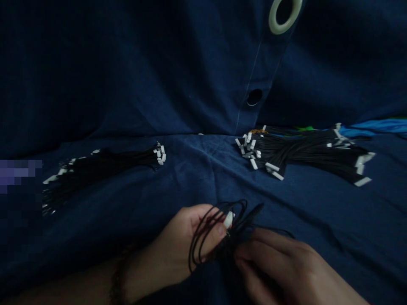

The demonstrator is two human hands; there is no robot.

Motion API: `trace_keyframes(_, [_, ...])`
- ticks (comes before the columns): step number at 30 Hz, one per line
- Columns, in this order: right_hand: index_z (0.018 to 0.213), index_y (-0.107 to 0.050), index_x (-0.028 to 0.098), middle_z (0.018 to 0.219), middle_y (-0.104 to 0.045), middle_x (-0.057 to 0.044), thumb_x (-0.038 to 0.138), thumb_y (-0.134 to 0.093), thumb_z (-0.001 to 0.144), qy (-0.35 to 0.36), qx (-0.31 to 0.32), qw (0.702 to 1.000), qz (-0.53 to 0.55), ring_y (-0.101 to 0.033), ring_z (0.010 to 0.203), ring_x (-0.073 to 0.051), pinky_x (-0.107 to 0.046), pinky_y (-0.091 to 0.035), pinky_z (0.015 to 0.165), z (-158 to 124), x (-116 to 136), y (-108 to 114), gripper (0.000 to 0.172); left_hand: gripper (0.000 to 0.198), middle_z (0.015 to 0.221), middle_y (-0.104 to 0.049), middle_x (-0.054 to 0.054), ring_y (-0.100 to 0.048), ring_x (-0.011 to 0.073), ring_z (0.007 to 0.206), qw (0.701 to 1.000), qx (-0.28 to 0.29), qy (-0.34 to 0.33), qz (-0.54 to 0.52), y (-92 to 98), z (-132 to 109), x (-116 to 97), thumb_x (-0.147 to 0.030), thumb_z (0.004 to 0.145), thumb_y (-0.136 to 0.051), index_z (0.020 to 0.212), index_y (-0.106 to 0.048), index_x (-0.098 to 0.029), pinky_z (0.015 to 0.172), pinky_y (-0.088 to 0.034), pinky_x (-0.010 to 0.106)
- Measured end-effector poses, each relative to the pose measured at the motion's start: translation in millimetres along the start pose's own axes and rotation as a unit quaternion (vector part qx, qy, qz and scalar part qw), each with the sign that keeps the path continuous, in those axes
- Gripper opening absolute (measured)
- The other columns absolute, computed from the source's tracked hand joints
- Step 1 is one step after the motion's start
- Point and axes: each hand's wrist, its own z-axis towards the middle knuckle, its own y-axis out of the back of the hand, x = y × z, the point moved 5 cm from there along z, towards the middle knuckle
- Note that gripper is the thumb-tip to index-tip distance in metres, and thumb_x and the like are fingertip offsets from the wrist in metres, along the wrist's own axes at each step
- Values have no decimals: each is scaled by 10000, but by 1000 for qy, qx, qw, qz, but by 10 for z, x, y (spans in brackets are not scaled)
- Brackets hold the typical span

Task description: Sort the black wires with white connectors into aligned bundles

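Note:
My left hand (203, 237) is closed, with a small white connector (228, 219) pinched between thumb and fingertips. Thin black wires (193, 242) run from around it and loop over the back of the thumb. Close by on the right, my right hand (280, 262) has its fingers bent together on the same dark strands. Its fingertips are partly hidden, and the dim light blurs where the wires cross below the two hands. A dark beaded bracelet (118, 275) circles my left wrist.
On the blue cloth (197, 169) lies a bundle of black wires with white connectors (117, 161) at left. A larger such bundle (311, 154) lies at right, with blue wires (378, 126) behind it. Blue fabric with a pale ring (274, 21) hangs at the back.

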Motion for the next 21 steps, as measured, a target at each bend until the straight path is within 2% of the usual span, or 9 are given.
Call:
trace_keyframes(4, [711,-597,202,660,-623,12,101,-435,777,-66,47,996,41,-616,581,-109,-177,-481,540,24,-51,-3,201,137,504,-478,-57,-395,44,405,999,-26,26,-25,-13,-51,-44,-293,764,-598,733,-577,-161,354,-281,138])
trace_keyframes(6, [723,-610,205,648,-630,14,114,-432,788,-68,56,995,53,-618,560,-113,-183,-478,516,17,-52,-3,210,102,538,-497,-46,-424,52,435,999,-38,17,6,10,-71,-90,-263,768,-589,760,-601,-162,370,-299,140])
trace_keyframes(10, [732,-620,197,670,-644,13,113,-425,800,-57,33,993,100,-625,591,-99,-163,-476,558,27,-32,29,223,33,593,-512,-31,-431,48,451,999,-34,5,30,40,-90,-149,-163,735,-601,755,-619,-144,391,-312,142])
trace_keyframes(15, [727,-621,208,652,-635,28,137,-445,798,-93,35,983,154,-614,587,-80,-143,-456,547,52,-21,28,202,122,563,-506,-29,-437,55,432,1000,-11,9,10,10,-68,-153,-238,720,-618,790,-584,-144,378,-309,146])
trace_keyframes(21, [679,-610,210,581,-615,35,147,-463,737,-139,20,983,122,-590,495,-95,-176,-420,463,29,-62,52,170,175,520,-487,-36,-412,57,389,999,-26,15,43,11,-35,-108,-287,679,-634,748,-580,-136,352,-303,159])
